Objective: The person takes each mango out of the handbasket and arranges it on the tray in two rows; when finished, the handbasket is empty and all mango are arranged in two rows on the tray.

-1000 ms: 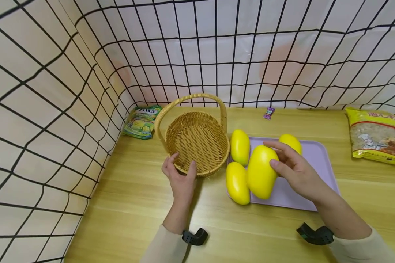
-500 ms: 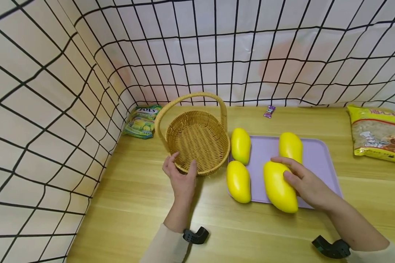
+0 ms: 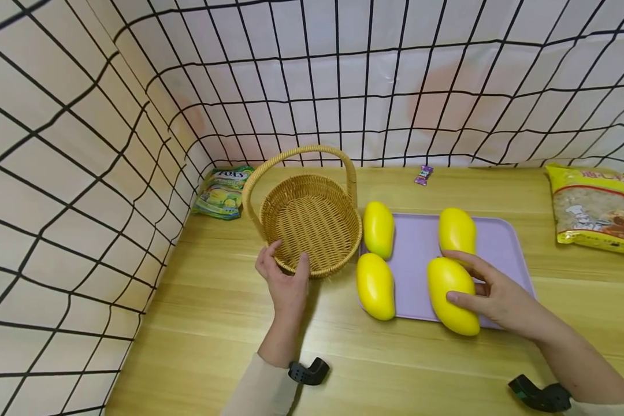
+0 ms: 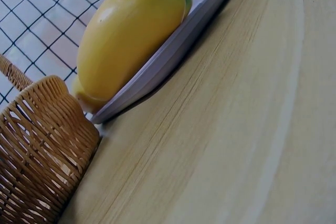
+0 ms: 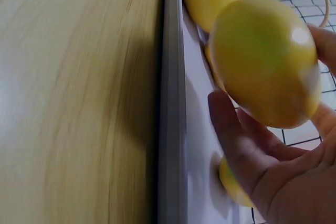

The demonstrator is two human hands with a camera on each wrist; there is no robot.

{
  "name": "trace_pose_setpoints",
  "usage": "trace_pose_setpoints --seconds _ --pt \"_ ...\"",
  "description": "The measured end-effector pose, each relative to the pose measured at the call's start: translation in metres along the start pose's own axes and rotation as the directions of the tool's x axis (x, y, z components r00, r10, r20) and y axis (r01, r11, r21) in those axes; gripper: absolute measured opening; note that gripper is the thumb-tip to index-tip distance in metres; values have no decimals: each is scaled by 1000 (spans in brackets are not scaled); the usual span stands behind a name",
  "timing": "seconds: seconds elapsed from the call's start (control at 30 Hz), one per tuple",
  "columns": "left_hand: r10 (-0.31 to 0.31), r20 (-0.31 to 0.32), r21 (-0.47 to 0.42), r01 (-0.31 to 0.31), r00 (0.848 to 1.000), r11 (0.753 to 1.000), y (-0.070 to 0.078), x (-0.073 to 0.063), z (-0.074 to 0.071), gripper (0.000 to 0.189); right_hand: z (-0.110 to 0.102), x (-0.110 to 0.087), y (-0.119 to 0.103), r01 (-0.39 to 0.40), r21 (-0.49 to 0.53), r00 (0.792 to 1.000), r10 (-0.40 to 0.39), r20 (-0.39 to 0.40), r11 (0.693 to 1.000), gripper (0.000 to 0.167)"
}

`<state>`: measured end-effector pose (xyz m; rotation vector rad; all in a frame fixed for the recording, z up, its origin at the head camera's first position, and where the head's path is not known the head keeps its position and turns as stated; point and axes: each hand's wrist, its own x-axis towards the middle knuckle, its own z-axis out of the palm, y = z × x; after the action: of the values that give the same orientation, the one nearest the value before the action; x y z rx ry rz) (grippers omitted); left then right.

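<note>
My right hand (image 3: 499, 300) grips a yellow mango (image 3: 447, 283) over the front of the lilac tray (image 3: 415, 260), thumb on one side and fingers on the other. The right wrist view shows the greenish end of this held mango (image 5: 262, 61). Two more mangoes lie at the tray's left side, one at the back (image 3: 378, 230) and one at the front (image 3: 375, 287). Another mango (image 3: 456, 232) is behind the held one. At the near rim of an empty wicker basket (image 3: 312, 231) rests my left hand (image 3: 286, 289), thumb and forefinger spread apart. The left wrist view shows no left hand.
A green candy bag (image 3: 222, 193) lies behind and left of the basket. One purple wrapped sweet (image 3: 423, 175) sits near the back wall. To the tray's right is a yellow food packet (image 3: 598, 208). Gridded cloth walls bound the wooden table (image 3: 208, 300).
My right hand has carried its mango to the right and toward the front of the tray, away from the left pair. The left hand has stayed at the basket.
</note>
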<state>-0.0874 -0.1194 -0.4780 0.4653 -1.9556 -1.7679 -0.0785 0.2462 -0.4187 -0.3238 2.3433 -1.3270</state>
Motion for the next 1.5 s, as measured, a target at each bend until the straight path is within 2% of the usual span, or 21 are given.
trace_pose_setpoints --seconds 0.17,0.4,0.53,0.77,0.97,1.2,1.5 --pt "-10 2 11 10 1000 1000 0 0 -1 54 -3 -3 4 10 -34 1000 -9 9 999 69" --pt "-6 9 13 6 1000 1000 0 0 -2 54 -9 -2 7 -78 -130 997 79 6 988 69" --pt "-12 16 9 12 1000 1000 -1 -1 -1 55 -13 -2 8 -94 -158 995 97 8 983 68" --pt "-36 8 2 36 999 999 -1 -1 -2 53 -14 1 12 -83 -122 996 85 15 989 64" --pt "-16 14 -3 16 1000 1000 0 -1 0 53 -17 1 17 -71 -151 997 71 -2 986 61" --pt "-26 5 -13 26 1000 1000 -2 -3 -1 54 -17 2 18 -85 -178 996 86 -1 980 61" --pt "17 -1 -22 -17 1000 1000 -2 0 2 54 -18 3 17 -106 -140 994 107 4 985 62"
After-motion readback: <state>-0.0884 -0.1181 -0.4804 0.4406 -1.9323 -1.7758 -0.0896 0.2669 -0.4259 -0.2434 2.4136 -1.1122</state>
